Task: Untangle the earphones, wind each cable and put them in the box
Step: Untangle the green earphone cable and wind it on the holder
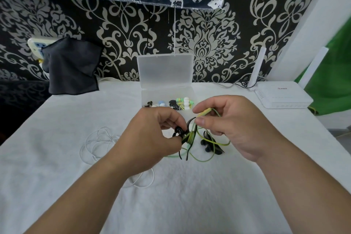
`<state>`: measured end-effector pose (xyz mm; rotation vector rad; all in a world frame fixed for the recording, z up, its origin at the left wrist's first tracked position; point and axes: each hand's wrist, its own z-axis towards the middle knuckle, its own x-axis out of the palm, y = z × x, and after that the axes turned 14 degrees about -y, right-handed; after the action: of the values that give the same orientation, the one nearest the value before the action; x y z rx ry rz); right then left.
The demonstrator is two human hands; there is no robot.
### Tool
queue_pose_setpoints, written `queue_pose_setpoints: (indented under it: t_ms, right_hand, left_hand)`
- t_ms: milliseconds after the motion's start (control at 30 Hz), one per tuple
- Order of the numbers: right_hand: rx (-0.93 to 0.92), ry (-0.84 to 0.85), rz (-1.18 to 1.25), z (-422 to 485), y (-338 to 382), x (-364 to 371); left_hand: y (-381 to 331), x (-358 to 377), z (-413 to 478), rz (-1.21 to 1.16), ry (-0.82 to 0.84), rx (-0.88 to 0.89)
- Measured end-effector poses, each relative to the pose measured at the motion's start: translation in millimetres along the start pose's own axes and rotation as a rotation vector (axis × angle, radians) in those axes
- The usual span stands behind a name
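Now green earphones hang pinched between both hands.

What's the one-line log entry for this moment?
green earphones: partly coiled | left hand: pinches earbud end | right hand: pinches cable | white earphones: loose on table | box: open

Soft, even light falls on the white towel-covered surface, with only faint, diffuse shadows. The far left corner sinks into darkness. Wide-angle distortion bows the edges, and the green cloth at right is smeared soft.
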<state>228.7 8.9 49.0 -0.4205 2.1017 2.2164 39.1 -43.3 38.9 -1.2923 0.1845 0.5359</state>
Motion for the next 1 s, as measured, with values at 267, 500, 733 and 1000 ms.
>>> queue_pose_setpoints:
  t_ms: [267,500,733,1000]
  right_hand:
    - [0.165,-0.078,0.151,8,-5,-7]
    - [0.12,-0.144,0.19,9,-7,-8]
    - [0.183,-0.12,0.17,5,-10,4]
    - [0.173,0.131,0.032,-8,-17,35]
  left_hand:
    - [-1,2,-4,-0.01,0.05,-0.021]
    - [-1,2,0,-0.125,0.003,-0.092]
    - [-6,3,0,-0.487,-0.006,-0.182]
    - [6,3,7,-0.595,-0.227,-0.268]
